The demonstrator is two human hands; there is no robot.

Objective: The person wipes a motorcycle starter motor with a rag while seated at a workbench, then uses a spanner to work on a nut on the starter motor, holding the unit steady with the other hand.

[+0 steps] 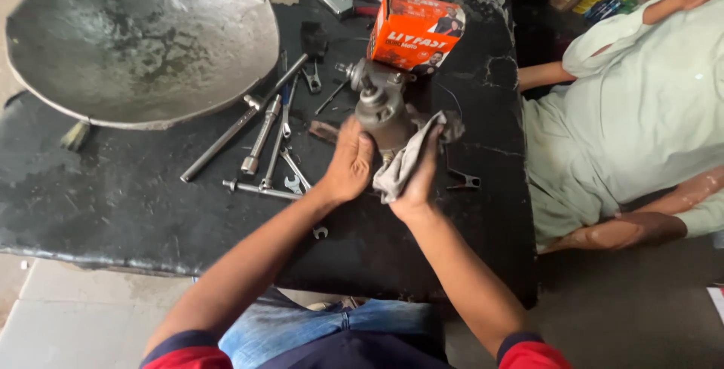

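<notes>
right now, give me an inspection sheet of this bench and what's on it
surface: dark, stained bench top, scuffed and greasy.
job's things: grey metal part standing upright on the bench; grey rag pressed against its lower side.
clutter: socket wrenches and spanners lying loose left of the part; big dented metal bowl at back left; orange box behind the part; small clamp to the right.
grippers: left hand grips the part's base; right hand holds the rag.
cables: thin wire right of the part.
surroundings: another person in a pale green shirt sits at the right.
</notes>
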